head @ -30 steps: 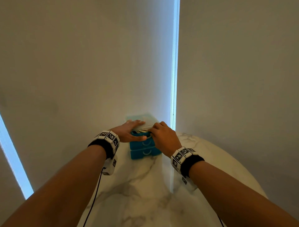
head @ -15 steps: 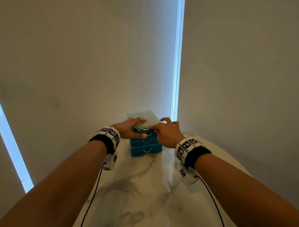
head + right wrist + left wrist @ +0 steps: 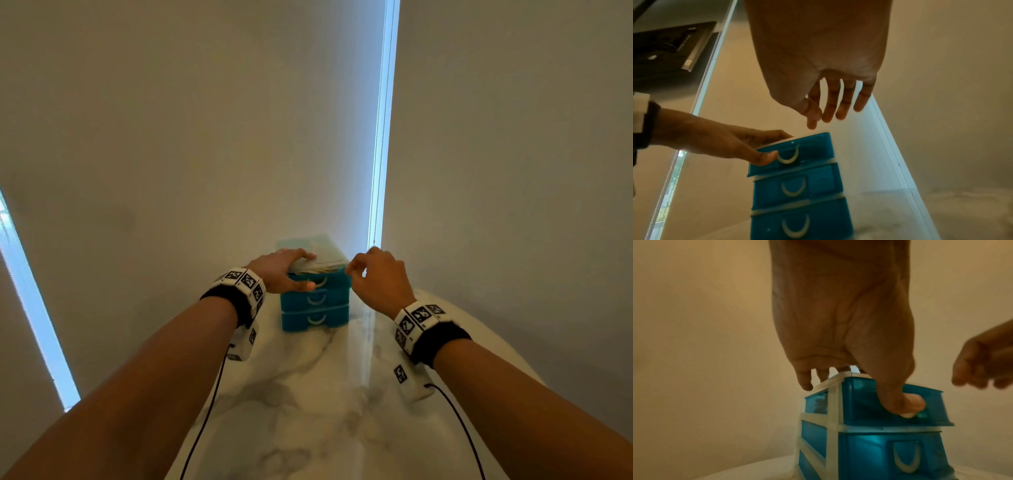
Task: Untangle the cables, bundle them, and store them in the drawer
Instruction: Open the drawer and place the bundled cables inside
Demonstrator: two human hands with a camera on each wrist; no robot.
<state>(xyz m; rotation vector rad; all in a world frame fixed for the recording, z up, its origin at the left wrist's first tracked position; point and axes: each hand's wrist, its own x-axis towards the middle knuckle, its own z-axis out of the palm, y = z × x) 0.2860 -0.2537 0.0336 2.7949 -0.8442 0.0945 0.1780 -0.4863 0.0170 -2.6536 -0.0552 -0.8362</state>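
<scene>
A small blue three-drawer unit with a white frame stands at the far edge of the marble table. Its top drawer sticks out only slightly, and a thin strip of pale cable shows in the gap. My left hand grips the unit, with its fingers over the top and the thumb pressing the drawer front beside the handle. To the right of the unit, apart from it, my right hand hovers with relaxed fingers and holds nothing.
Pale window blinds rise right behind the unit, with a bright gap between them. Black cords trail from both wrist cameras over the near table. Both lower drawers are closed.
My right hand has let go of the top drawer and drawn off to the right. The drawer has slid further in under my left thumb.
</scene>
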